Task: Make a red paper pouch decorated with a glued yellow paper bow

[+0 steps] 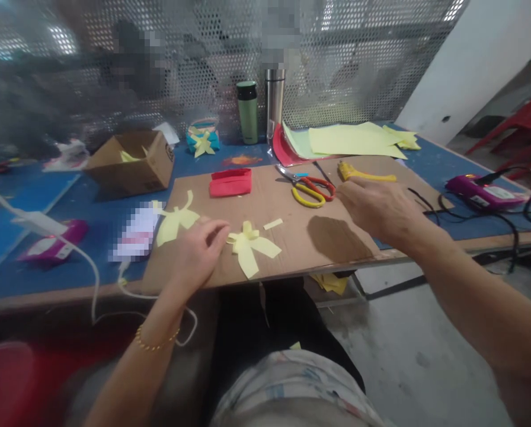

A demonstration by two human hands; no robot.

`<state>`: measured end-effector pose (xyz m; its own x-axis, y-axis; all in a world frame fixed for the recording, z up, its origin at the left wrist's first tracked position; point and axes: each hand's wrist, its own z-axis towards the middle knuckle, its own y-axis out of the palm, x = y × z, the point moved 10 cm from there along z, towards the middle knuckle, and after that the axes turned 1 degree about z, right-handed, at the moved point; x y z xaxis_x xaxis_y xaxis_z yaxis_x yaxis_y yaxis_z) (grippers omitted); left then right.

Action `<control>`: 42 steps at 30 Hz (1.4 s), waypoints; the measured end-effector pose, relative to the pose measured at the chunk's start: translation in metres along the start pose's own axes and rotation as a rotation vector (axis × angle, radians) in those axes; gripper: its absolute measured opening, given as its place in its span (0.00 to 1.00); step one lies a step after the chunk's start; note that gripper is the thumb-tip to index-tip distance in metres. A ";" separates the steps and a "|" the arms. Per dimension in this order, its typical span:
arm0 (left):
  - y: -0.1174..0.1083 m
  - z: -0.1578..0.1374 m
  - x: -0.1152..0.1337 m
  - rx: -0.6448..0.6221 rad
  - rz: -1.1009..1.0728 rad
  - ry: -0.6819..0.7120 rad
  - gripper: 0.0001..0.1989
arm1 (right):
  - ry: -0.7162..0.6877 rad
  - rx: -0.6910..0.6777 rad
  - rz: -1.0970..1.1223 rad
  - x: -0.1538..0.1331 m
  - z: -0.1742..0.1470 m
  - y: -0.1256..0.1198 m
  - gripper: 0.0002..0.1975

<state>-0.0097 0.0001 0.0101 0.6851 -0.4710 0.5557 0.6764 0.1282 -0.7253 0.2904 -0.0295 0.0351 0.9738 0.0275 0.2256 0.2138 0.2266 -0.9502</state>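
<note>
The thumb and fingers of my left hand [203, 249] are curled together, with the tips at the left edge of a yellow paper bow [252, 246]. Two pointed tails of the bow spread toward the table's front edge. Beyond my left wrist lies a second yellow paper bow [174, 222], partly covered by the hand. My right hand [376, 207] is closed around what looks like a yellow glue gun [349, 172], whose body shows above the knuckles; the fingers are mostly hidden. A small yellow strip [273, 224] rests on the cardboard sheet [287, 249] between both hands.
Scissors [310, 188] and a folded red piece [230, 182] lie on the cardboard. Behind stand a cardboard box [132, 166], a green tumbler [248, 112], a steel flask [275, 98] and yellow sheets [354, 139]. Purple devices [483, 193] with cords flank the work area.
</note>
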 end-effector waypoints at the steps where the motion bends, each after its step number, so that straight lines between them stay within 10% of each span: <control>1: 0.005 0.002 0.002 -0.060 0.042 0.008 0.15 | -0.029 0.033 0.055 -0.009 0.008 -0.003 0.16; 10: 0.036 0.012 0.014 -0.428 0.247 -0.142 0.14 | -0.256 0.133 0.423 -0.087 0.050 -0.015 0.14; 26: 0.017 0.002 0.005 -0.351 0.093 -0.092 0.22 | -0.773 -0.133 0.838 -0.165 0.050 0.010 0.18; 42: 0.036 0.025 0.011 -0.318 -0.503 -0.361 0.29 | -0.620 0.165 1.277 -0.113 0.062 -0.028 0.12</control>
<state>0.0292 0.0208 0.0003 0.3940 -0.0790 0.9157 0.8608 -0.3176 -0.3978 0.1693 0.0210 0.0497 0.2889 0.6993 -0.6538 -0.8219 -0.1691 -0.5440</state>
